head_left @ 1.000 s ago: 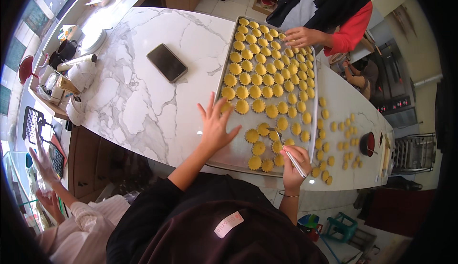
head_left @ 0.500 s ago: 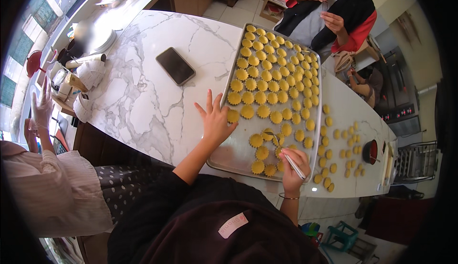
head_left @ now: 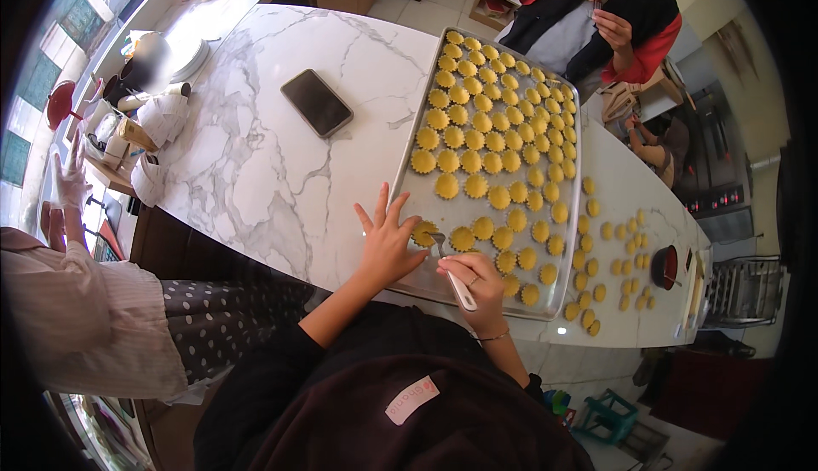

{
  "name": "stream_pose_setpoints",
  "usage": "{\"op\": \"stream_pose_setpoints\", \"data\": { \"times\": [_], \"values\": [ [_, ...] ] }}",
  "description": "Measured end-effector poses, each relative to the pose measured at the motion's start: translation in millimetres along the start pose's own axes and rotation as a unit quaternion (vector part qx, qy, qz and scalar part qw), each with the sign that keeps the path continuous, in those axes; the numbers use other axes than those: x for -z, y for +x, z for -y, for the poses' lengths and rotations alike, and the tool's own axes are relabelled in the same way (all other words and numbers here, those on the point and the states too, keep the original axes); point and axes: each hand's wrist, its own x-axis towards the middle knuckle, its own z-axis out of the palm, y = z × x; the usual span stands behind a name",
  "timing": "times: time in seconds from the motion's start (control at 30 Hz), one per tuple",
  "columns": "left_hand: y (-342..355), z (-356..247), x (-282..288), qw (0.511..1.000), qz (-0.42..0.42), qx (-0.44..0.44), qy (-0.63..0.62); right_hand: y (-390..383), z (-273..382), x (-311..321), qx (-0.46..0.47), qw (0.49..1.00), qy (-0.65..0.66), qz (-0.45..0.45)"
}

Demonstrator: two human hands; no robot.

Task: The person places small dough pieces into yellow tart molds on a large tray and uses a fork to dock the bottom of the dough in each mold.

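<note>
A yellow fluted tart shell (head_left: 423,233) is at the fingertips of my left hand (head_left: 385,245), over the near left part of a metal baking tray (head_left: 400,169). My thumb and index finger close about its edge while the other fingers spread apart. In my right hand (head_left: 481,288) is a fork (head_left: 460,279) with a white handle, gripped near its neck. Its tines reach the shell beside my left fingertips. Rows of tart shells (head_left: 470,161) cover the far part of the tray. My right hand hides part of the near tray.
A phone (head_left: 316,103) lies on the marble table (head_left: 247,156). More shells (head_left: 590,296) sit right of the tray, near a dark bowl (head_left: 664,267). Across the tray a person (head_left: 588,24) holds a fork. Another person (head_left: 85,318) stands at left.
My left hand has brought the shell nearer, out of the row's left end. The fork has moved left from the near shells to this one. The view has shifted slightly.
</note>
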Motion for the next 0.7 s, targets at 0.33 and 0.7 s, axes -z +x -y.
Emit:
{"op": "stream_pose_setpoints", "data": {
  "times": [0.33,0.7],
  "values": [
    [1,0,0,1.0,0.005,0.007,-0.004,4,-3,-9,0.008,0.999,-0.02,0.028],
    [1,1,-2,1.0,-0.006,0.008,-0.001,-2,-1,-9,-0.007,1.0,0.005,-0.015]
  ]
}}
